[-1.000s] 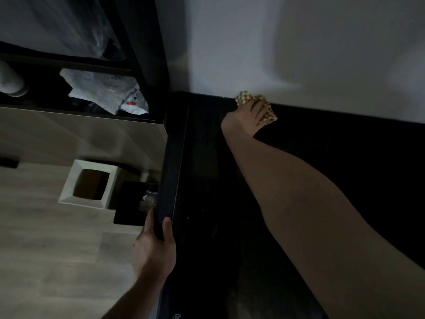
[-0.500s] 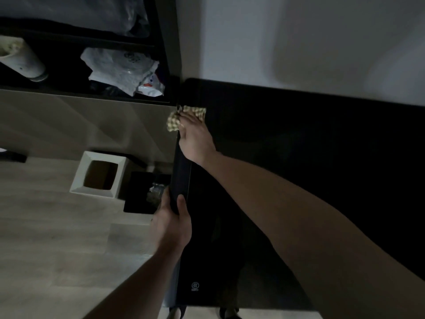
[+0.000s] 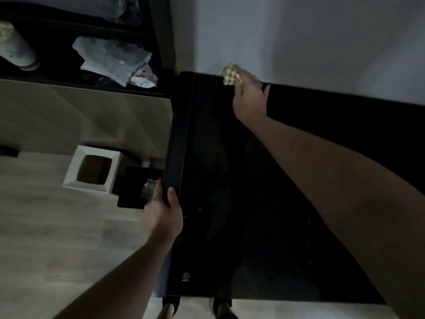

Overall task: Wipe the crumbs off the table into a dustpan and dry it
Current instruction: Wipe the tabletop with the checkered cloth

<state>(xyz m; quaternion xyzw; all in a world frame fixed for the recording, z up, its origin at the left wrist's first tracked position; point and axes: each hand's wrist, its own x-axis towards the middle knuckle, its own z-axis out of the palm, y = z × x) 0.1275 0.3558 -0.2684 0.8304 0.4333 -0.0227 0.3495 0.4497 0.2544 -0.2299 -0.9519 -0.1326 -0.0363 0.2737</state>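
The black glass table (image 3: 253,226) fills the middle and right, its far side against a pale wall. My right hand (image 3: 249,97) reaches to the far edge by the wall and presses a yellow checkered cloth (image 3: 230,74) onto the glass. My left hand (image 3: 162,210) is closed at the table's left edge, thumb over the dark edge strip. Its fingers rest against a black dustpan (image 3: 135,189) just below that edge. Pale bits lie in the pan beside my fingers. A few tiny specks (image 3: 199,207) show on the glass near my left thumb.
A white square bin (image 3: 92,169) stands on the wooden floor left of the dustpan. A dark shelf unit (image 3: 158,42) at upper left holds a white plastic bag (image 3: 117,63) and a pale cup (image 3: 16,51). My feet (image 3: 195,309) show below the near edge.
My right hand with the cloth swept from the far edge to the table's far left corner, then back right along the wall. My left hand stayed at the left edge.
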